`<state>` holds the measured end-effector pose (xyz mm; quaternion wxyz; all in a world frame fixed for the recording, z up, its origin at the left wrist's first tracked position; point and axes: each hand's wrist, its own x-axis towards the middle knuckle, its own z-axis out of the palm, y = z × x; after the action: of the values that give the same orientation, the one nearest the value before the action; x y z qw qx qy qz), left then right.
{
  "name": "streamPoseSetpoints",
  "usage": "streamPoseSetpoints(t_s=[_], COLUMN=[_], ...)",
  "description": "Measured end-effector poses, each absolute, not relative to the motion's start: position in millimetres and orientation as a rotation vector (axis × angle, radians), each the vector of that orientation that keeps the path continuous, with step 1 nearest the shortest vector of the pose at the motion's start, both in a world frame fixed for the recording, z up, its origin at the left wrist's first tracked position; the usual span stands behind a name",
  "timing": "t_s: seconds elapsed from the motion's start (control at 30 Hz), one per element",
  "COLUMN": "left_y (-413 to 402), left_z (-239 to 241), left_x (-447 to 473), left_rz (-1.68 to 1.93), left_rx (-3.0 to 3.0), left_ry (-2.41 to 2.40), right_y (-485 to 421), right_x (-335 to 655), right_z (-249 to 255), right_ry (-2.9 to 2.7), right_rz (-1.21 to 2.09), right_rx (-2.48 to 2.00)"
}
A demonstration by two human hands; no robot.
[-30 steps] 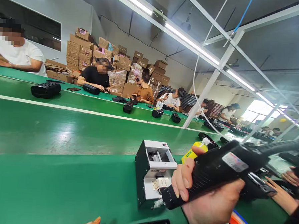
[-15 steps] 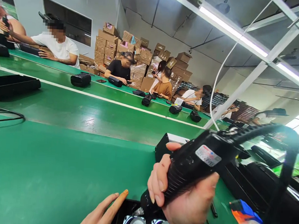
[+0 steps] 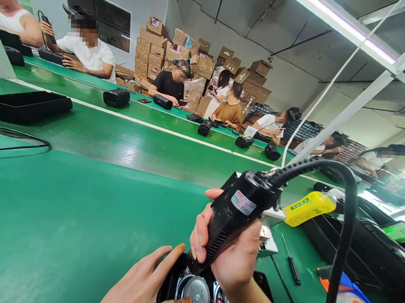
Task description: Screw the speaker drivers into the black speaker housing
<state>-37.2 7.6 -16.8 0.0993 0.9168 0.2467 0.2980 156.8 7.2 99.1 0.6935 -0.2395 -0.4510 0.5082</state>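
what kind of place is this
Probably an electronics assembly line: long green conveyor belt carrying black speaker housings, seated workers alongside, stacked brown cardboard boxes, and the right hand gripping a black corded electric screwdriver.

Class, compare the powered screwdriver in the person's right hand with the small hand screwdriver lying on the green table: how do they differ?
The powered screwdriver is thick and black, with a label and a cable; the small hand screwdriver is thin and has no cord. The powered one is gripped in the right hand and tilted down toward the speaker; the small one lies flat, untouched, on the table. Both have dark handles.
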Motion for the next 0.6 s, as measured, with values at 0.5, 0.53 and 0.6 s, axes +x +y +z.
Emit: streamPoseSetpoints(t_s=[0.5,0.53,0.6], left_y=[6,5,5], left_z=[-4,-3,-6], left_x=[-32,-30,-27], left_rz=[0.935,0.938,1.009], left_rx=[2.861,2.899,2.948], left_ry=[0.678,0.656,0.647], right_y=[14,14,15], right_x=[161,161,161], right_z=[87,85,83], right_ry=[-1.113,-1.142,-1.17], right_rz=[1.149,1.147,1.144], right_rx=[-0.524,-0.501,-0.494])
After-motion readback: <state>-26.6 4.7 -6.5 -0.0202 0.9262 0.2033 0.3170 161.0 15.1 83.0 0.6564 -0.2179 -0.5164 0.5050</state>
